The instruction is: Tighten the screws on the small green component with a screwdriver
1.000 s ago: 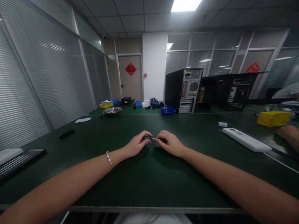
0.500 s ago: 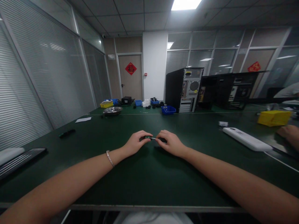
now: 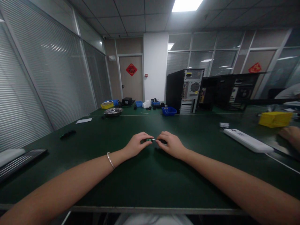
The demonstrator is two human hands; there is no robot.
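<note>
Over the middle of the dark green table, my left hand (image 3: 136, 144) pinches a small green circuit board (image 3: 149, 140) between thumb and fingers. Facing it, my right hand (image 3: 172, 145) is closed on a thin screwdriver (image 3: 154, 139). Its bright metal shaft points left and its tip meets the board's edge, though the exact contact is too small to make out. The dark handle is mostly hidden in my right palm. Part of the board is covered by my left fingers.
A white power strip (image 3: 248, 140) with a cable and a yellow bin (image 3: 275, 119) lie at right, near another person's hand (image 3: 290, 136). A black computer tower (image 3: 185, 90), blue tray (image 3: 169, 111) and metal bowl (image 3: 113, 112) stand behind. A dark object (image 3: 67, 134) lies left.
Both hands keep nearly the same place and grip. The green board seems slightly turned in my left fingers. At right, the other person's hand has shifted slightly.
</note>
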